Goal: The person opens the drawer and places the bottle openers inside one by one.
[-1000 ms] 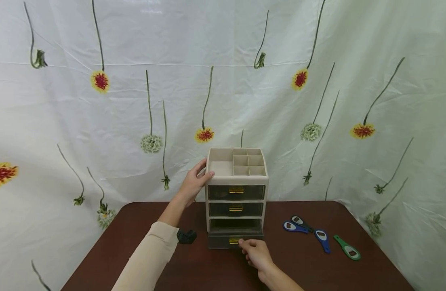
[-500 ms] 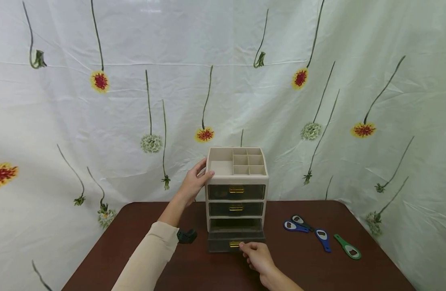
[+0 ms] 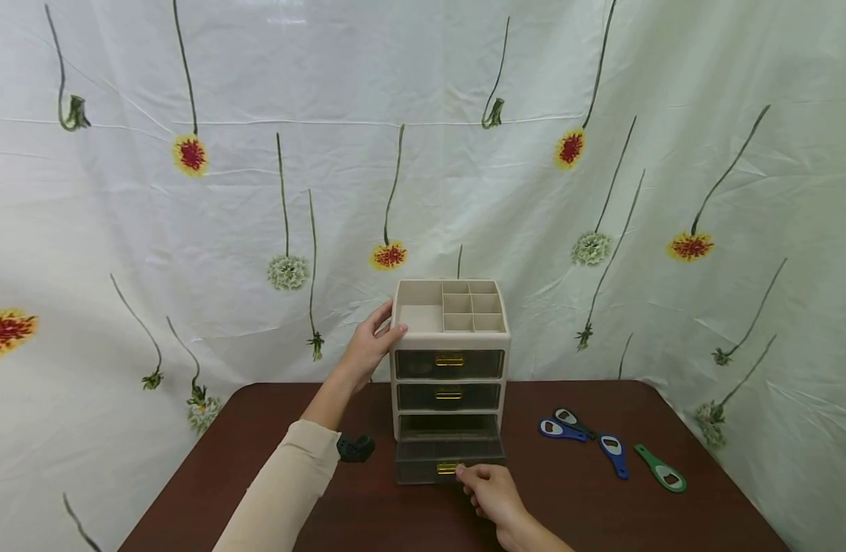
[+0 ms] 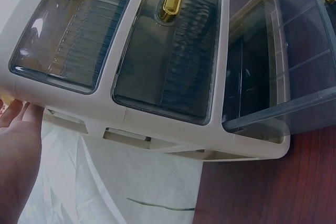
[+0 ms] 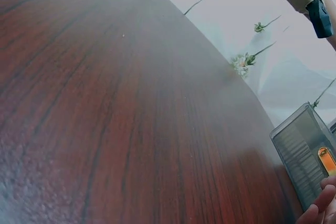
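A cream drawer organizer (image 3: 450, 339) stands on the table, with an open-topped divided tray above three smoky clear drawers. My left hand (image 3: 368, 349) grips its upper left side, thumb at the top edge and fingers along the side wall. Low at the front, my right hand (image 3: 493, 494) pinches the gold handle (image 3: 447, 468) of the bottom drawer (image 3: 416, 472) between thumb and fingers. That drawer is pulled well out, its inside showing in the left wrist view past the frame. The upper two drawers (image 4: 173, 61) are closed.
On the right of the brown table (image 3: 568, 514) lie several bottle openers: a black one (image 3: 566, 418), a blue one (image 3: 559, 430), another blue one (image 3: 613, 455) and a green one (image 3: 660, 469). A dark strap (image 3: 355, 448) shows beside the left sleeve. A flowered cloth (image 3: 326, 92) hangs behind.
The bottom drawer has come further out toward me, with my right hand moving along on its handle. My left hand stays in place on the organizer.
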The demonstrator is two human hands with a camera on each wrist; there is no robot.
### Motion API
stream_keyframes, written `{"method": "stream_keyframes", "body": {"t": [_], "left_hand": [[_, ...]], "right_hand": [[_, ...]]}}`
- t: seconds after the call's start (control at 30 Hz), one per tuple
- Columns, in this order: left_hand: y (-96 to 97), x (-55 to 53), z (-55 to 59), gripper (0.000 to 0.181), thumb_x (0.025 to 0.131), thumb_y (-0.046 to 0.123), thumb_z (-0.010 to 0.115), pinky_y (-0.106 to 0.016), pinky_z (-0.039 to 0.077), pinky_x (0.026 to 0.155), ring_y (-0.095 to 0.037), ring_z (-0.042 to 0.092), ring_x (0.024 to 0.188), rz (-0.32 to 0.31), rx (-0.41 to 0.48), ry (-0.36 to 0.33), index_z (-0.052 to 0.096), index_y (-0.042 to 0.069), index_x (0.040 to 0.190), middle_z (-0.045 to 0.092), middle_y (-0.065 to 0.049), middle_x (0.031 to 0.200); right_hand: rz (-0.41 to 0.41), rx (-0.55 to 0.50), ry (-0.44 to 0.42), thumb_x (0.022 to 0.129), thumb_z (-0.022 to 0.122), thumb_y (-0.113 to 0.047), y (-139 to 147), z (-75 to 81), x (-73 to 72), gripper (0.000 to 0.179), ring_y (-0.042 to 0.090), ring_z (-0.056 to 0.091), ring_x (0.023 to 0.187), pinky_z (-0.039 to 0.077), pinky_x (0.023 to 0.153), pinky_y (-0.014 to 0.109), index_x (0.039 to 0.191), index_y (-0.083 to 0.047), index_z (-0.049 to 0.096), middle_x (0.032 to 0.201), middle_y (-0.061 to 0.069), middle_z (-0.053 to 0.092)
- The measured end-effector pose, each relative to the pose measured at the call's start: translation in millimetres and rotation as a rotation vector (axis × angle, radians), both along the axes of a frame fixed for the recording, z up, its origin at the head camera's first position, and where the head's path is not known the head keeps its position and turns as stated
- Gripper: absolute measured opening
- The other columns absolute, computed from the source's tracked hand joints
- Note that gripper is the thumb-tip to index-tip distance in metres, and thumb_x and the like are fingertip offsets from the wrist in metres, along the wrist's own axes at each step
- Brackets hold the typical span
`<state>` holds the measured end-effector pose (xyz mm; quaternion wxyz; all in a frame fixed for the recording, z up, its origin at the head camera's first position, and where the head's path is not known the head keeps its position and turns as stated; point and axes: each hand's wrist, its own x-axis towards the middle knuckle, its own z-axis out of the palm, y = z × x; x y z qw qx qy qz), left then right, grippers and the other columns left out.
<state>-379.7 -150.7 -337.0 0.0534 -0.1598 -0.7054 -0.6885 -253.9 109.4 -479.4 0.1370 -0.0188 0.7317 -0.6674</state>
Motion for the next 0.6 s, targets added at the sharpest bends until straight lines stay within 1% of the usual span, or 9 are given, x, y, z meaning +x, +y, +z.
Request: {"method": "stream_keyframes", "body": {"t": [0.23, 0.47, 0.6], "left_hand": [[-0.7, 2.0, -0.2, 0.076, 0.106, 0.021, 0.065, -0.052, 0.038, 0.113, -0.030, 0.028, 0.152, -0.003, 0.002, 0.002, 0.020, 0.011, 0.167, 0.021, -0.011, 0.169], [1.3, 0.4, -0.9, 0.074, 0.106, 0.018, 0.063, -0.053, 0.039, 0.112, -0.032, 0.029, 0.151, -0.001, -0.014, 0.018, 0.020, 0.009, 0.166, 0.022, -0.013, 0.169], [0.9, 1.0, 0.1, 0.073, 0.106, 0.016, 0.063, -0.053, 0.040, 0.111, -0.033, 0.030, 0.151, 0.005, -0.008, 0.014, 0.021, 0.009, 0.166, 0.023, -0.013, 0.168]], "right_hand": [[0.009, 0.014, -0.011, 0.103, 0.068, -0.031, 0.7, 0.5, 2.9, 0.034, 0.011, 0.047, 0.062, 0.042, 0.059, 0.026, 0.102, 0.001, 0.078, 0.076, -0.002, 0.058], [0.028, 0.030, 0.010, 0.102, 0.069, -0.030, 4.3, -0.4, 8.1, 0.036, 0.011, 0.048, 0.061, 0.043, 0.059, 0.027, 0.109, 0.005, 0.076, 0.076, -0.001, 0.059], [0.028, 0.038, 0.004, 0.102, 0.069, -0.031, 4.3, -0.5, 8.2, 0.037, 0.011, 0.049, 0.061, 0.044, 0.058, 0.027, 0.107, 0.004, 0.077, 0.076, -0.001, 0.060]]}}
